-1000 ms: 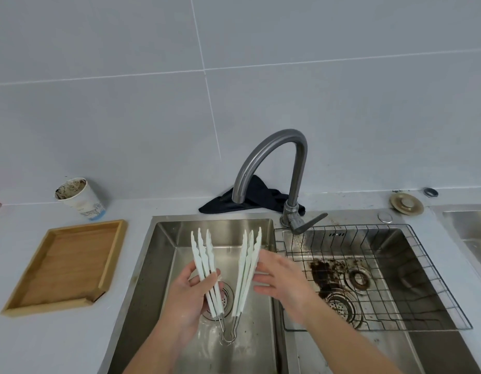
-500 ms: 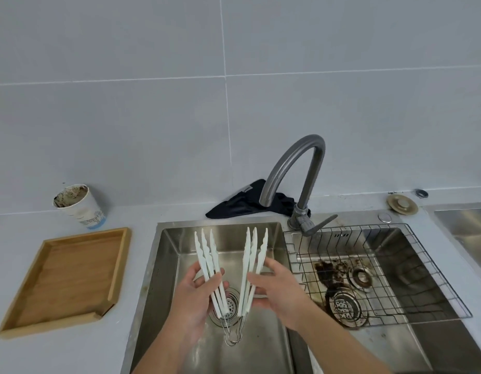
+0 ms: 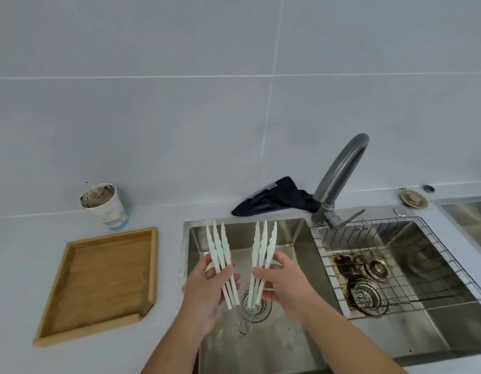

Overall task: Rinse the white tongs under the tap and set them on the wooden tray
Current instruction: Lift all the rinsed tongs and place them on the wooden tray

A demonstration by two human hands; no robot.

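Observation:
I hold the white tongs (image 3: pixel 262 247) over the left sink basin (image 3: pixel 288 233), tips pointing up and away, wire hinge low near the drain. Each arm has three white prongs. My left hand (image 3: pixel 207 290) grips the left arm of the tongs and my right hand (image 3: pixel 288 282) grips the right arm, spreading them apart. The grey curved tap (image 3: pixel 339 176) stands behind and to the right; no water is visible from it. The wooden tray (image 3: pixel 72 265) lies on the counter to the left of the sink, with nothing on it.
A paper cup (image 3: pixel 107 206) with grey residue stands behind the tray. A dark cloth (image 3: pixel 274 198) lies behind the sink. The right basin holds a wire rack (image 3: pixel 436 255) and dirty strainers. A brass plug (image 3: pixel 413 198) sits on the counter at right.
My view has swung left, so the sink and tap sit further right in frame. Both hands and the tongs have shifted slightly toward the sink's left side, still spread.

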